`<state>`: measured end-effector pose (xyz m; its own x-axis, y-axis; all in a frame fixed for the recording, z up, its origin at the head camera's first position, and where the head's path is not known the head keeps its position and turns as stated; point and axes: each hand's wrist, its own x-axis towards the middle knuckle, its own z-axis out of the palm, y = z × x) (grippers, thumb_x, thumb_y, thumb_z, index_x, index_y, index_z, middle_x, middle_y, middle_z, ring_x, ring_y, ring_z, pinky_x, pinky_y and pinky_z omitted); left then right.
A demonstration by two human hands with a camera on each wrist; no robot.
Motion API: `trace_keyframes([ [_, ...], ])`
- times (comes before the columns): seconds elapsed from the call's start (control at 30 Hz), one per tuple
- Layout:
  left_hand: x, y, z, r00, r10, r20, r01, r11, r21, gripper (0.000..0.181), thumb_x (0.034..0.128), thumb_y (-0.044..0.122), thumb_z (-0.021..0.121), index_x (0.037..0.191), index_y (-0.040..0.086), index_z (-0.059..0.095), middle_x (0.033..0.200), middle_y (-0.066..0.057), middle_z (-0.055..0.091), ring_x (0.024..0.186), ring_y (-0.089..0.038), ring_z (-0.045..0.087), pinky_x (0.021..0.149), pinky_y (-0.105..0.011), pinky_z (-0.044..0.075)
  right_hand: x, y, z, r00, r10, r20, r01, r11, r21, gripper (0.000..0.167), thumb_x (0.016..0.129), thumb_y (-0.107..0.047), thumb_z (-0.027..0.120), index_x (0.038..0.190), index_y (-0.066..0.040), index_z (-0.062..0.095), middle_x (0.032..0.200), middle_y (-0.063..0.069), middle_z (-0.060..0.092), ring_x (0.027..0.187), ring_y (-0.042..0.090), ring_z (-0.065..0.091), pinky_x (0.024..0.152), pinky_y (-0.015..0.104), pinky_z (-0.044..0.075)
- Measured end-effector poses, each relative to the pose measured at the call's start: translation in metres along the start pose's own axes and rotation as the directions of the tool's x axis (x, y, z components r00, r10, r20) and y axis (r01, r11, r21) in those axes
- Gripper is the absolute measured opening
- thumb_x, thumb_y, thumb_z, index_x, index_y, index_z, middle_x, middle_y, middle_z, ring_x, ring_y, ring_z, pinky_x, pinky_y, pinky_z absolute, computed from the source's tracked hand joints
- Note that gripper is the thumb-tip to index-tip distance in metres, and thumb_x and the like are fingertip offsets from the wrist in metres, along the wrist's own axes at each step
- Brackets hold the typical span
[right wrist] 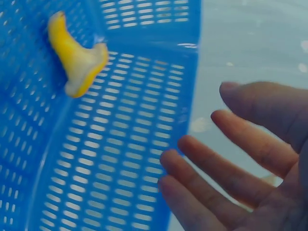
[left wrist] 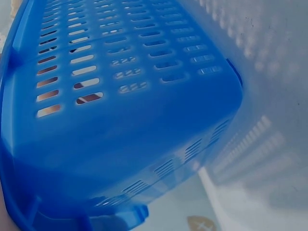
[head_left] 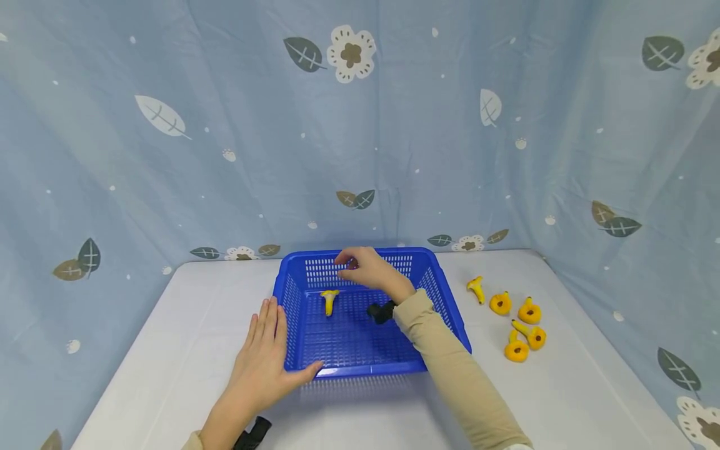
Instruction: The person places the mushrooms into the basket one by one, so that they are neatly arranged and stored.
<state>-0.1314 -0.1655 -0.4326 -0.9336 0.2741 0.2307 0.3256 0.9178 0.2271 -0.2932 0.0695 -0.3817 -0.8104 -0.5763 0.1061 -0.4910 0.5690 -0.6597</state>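
Observation:
A blue plastic basket (head_left: pixel 360 365) with slotted walls stands on the table. My left hand (head_left: pixel 263 359) rests at its front left corner, fingers straight and thumb along the front rim; the left wrist view shows the basket's slotted outside (left wrist: pixel 125 125). Over the back part of the basket is my right hand (head_left: pixel 368 269), fingers loosely bent and holding nothing. The right wrist view shows that hand (right wrist: pixel 240 163) apart from the mushroom. One yellow chanterelle-like mushroom (head_left: pixel 329 302) lies in the basket, left of the right hand, also seen as a mushroom (right wrist: pixel 74 55) near the slotted wall.
Right of the basket, several more yellow mushrooms lie on the white table (head_left: pixel 568 387): one mushroom (head_left: pixel 475 289) stands apart at the back left, and two touch near the front. A blue patterned curtain (head_left: pixel 360 137) hangs behind and at both sides.

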Motion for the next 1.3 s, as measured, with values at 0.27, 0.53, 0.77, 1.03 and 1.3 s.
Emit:
trace_keyframes([
  [0.27, 0.005, -0.005, -0.001, 1.0, 0.004, 0.011, -0.004, 1.0, -0.015, 0.123, 0.0788, 0.076, 0.061, 0.151, -0.015, 0.019, 0.161, -0.031, 0.004, 0.149, -0.043, 0.004, 0.121, -0.052, 0.01, -0.016, -0.009, -0.017, 0.992, -0.002, -0.124, 0.003, 1.0, 0.01, 0.025, 0.094, -0.014, 0.067, 0.115, -0.001, 0.068, 0.115, 0.016, 0.068, 0.1, 0.028, 0.064, 0.087, 0.037, 0.054],
  [0.53, 0.006, -0.007, -0.001, 1.0, 0.003, 0.019, -0.002, 1.0, -0.008, 0.124, 0.0789, 0.078, 0.058, 0.151, -0.015, 0.02, 0.161, -0.03, 0.003, 0.15, -0.042, 0.003, 0.121, -0.052, 0.01, -0.042, -0.017, -0.034, 0.97, 0.009, -0.241, 0.007, 0.998, 0.066, 0.023, 0.094, -0.012, 0.067, 0.115, -0.003, 0.068, 0.115, 0.013, 0.068, 0.103, 0.029, 0.064, 0.095, 0.044, 0.052],
  [0.77, 0.006, -0.008, -0.001, 1.0, 0.006, 0.011, -0.006, 1.0, 0.003, 0.124, 0.0786, 0.08, 0.056, 0.15, -0.015, 0.021, 0.161, -0.03, 0.005, 0.15, -0.042, 0.004, 0.121, -0.053, 0.011, -0.069, -0.019, -0.05, 0.942, 0.011, -0.335, 0.03, 0.993, 0.118, 0.022, 0.095, -0.013, 0.067, 0.115, -0.005, 0.068, 0.115, 0.011, 0.068, 0.11, 0.029, 0.063, 0.098, 0.042, 0.051],
  [1.03, 0.005, -0.006, 0.0, 1.0, 0.006, 0.004, -0.006, 1.0, 0.008, 0.124, 0.0784, 0.08, 0.056, 0.15, -0.015, 0.021, 0.161, -0.03, 0.005, 0.149, -0.043, 0.006, 0.121, -0.052, 0.012, -0.109, -0.002, -0.072, 0.881, 0.026, -0.472, 0.055, 0.986, 0.157, 0.025, 0.095, -0.013, 0.067, 0.118, -0.002, 0.068, 0.114, 0.014, 0.068, 0.106, 0.028, 0.065, 0.098, 0.044, 0.051],
  [1.3, 0.004, -0.004, 0.002, 1.0, 0.005, 0.001, -0.005, 1.0, 0.007, 0.123, 0.0788, 0.077, 0.059, 0.15, -0.015, 0.021, 0.161, -0.031, 0.007, 0.15, -0.042, 0.004, 0.12, -0.053, 0.012, -0.147, 0.033, -0.089, 0.792, 0.06, -0.608, 0.07, 0.98, 0.187, 0.023, 0.097, -0.008, 0.064, 0.117, 0.003, 0.068, 0.117, 0.018, 0.066, 0.105, 0.009, 0.062, 0.093, 0.016, 0.049],
])
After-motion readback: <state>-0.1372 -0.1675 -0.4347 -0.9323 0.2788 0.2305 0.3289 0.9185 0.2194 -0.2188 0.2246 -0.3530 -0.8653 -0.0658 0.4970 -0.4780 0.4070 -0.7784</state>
